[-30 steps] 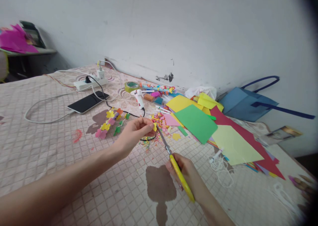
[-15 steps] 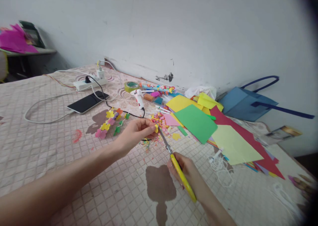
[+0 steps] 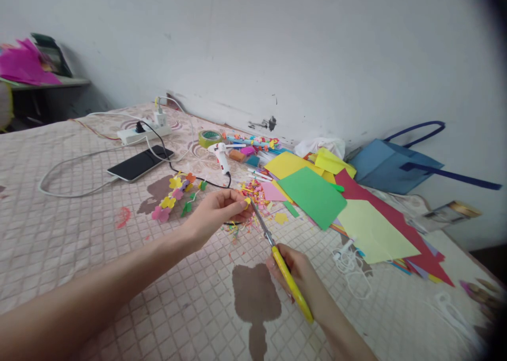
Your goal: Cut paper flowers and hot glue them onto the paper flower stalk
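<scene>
Between thumb and fingers, my left hand [image 3: 224, 209] pinches a small yellow paper piece [image 3: 247, 201]. My right hand [image 3: 296, 272] is wrapped round the yellow handles of a pair of scissors [image 3: 291, 283]. Their metal blades point up and left, with the tips at the yellow piece; whether they touch it I cannot make out. Behind the fingers lies a heap of small coloured paper scraps [image 3: 255, 191]. A yellow paper flower [image 3: 281, 218] rests on the cloth to the right. Left of my left hand is a cluster of coloured paper flowers [image 3: 169, 198] with green leaves.
A white glue gun [image 3: 220, 157] stands beyond my hands, near a roll of tape [image 3: 209, 138]. Coloured paper sheets [image 3: 312, 197] spread to the right, before a blue bag [image 3: 390, 165]. A phone [image 3: 139, 163] and power strip [image 3: 144, 133] lie left, among cables.
The yellow piece has shifted and turned slightly in the fingers of my left hand. My right hand and the scissors have hardly moved.
</scene>
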The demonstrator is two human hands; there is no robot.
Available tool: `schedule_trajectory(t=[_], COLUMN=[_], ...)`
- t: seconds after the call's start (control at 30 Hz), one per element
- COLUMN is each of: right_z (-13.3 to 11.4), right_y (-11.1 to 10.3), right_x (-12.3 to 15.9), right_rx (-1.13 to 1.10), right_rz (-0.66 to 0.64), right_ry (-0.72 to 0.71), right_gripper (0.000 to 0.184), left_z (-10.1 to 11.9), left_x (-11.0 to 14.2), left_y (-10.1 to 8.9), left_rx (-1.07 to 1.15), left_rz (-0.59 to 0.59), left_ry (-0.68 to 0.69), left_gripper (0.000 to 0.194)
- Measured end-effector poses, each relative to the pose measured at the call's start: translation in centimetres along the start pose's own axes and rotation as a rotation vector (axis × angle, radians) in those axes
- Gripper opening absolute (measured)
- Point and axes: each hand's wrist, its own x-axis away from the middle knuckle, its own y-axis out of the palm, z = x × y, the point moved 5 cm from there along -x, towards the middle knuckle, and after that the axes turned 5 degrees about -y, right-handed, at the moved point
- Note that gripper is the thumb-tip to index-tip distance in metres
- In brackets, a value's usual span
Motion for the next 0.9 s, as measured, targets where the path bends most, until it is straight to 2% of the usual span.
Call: schedule_trajectory(t=[0.53, 0.67, 0.77, 0.9], right_z=[-0.12, -0.1, -0.09, 0.45], right_y=[0.03, 0.07, 0.13, 0.19], right_x=[0.09, 0.06, -0.1, -0.37], right_rx=[-0.005, -0.065, -0.149, -0.25], right_rz=[-0.008, -0.026, -0.044, -0.038], right_ry=[-0.005, 0.014, 0.058, 0.191], right_gripper=[0.032, 0.036, 0.042, 0.051], left_z=[0.3, 0.34, 0.33, 0.34], left_x=[0.0, -0.04, -0.09, -0.01], left_y=[-0.25, -0.42, -0.47, -0.39], left_rx=[0.022, 0.007, 0.0, -0.041], left_rz=[0.054, 0.061, 0.052, 0.06], left_ry=[-0.017, -0.017, -0.016, -0.004], left_gripper=[0.014, 0.016, 0.017, 0.017])
